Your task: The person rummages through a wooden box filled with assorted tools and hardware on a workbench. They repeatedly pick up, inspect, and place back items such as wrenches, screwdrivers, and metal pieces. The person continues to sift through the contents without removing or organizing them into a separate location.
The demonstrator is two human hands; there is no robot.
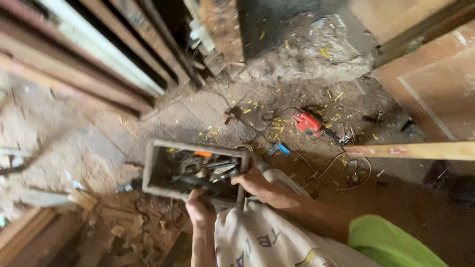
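Nearest to us, our left hand (pixel 199 210) curls its grip around the near rim of a wooden toolbox (pixel 157 168), fingers pressed onto the wood. Our right hand (pixel 258 184) clamps the box's right end, thumb over the rim, with a bright green sleeve (pixel 391 242) behind the forearm. A pale printed cloth (pixel 257 237) lies below both wrists. The toolbox is held up over the floor, slightly tilted, and it is crammed with dark metal tools (pixel 208 170), one with an orange handle (pixel 203 154).

To the left below the box we see wood scraps and sawdust (pixel 99 198) heaped on the floor, leaving little bare ground there. Just right of the box, a long pale wooden batten (pixel 410 150) juts in from the right edge, near our right arm. Beyond it a red power tool (pixel 307 122) lies on the floor (pixel 208 111), its cable (pixel 326 170) looping towards us, with yellow chips scattered around. The floor ahead of the box is fairly open. Farther off, long planks (pixel 94 64) lean along the left, and a board panel (pixel 435 84) closes the right side.
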